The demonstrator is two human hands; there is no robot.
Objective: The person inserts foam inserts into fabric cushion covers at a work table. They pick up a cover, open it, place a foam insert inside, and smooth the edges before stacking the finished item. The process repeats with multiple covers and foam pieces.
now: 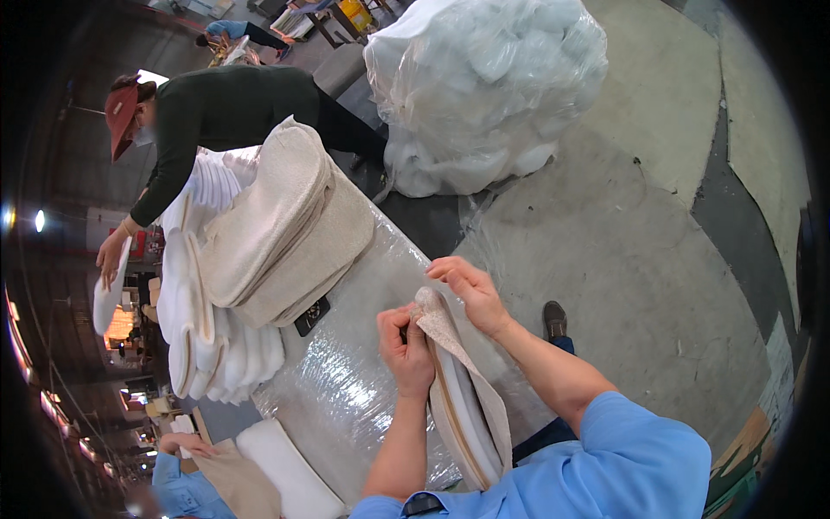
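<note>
My left hand (405, 344) and my right hand (467, 292) both pinch the top edge of a beige fabric cover (450, 346) with a white foam pad (471, 424) inside it. The piece stands on edge between my forearms, over a table wrapped in clear plastic film (346, 381). My left fingers are closed on the near side of the cover's rim. On its far side my right fingers curl over the rim.
A tall pile of beige covers (285, 225) and stacked white foam pads (203, 346) lie on the table's far end, with a small dark object (311, 316) beside them. A person in dark green (216, 112) bends over the pads. A big clear bag of white filling (484, 86) stands on the floor. Another person's hand (186, 445) is at lower left.
</note>
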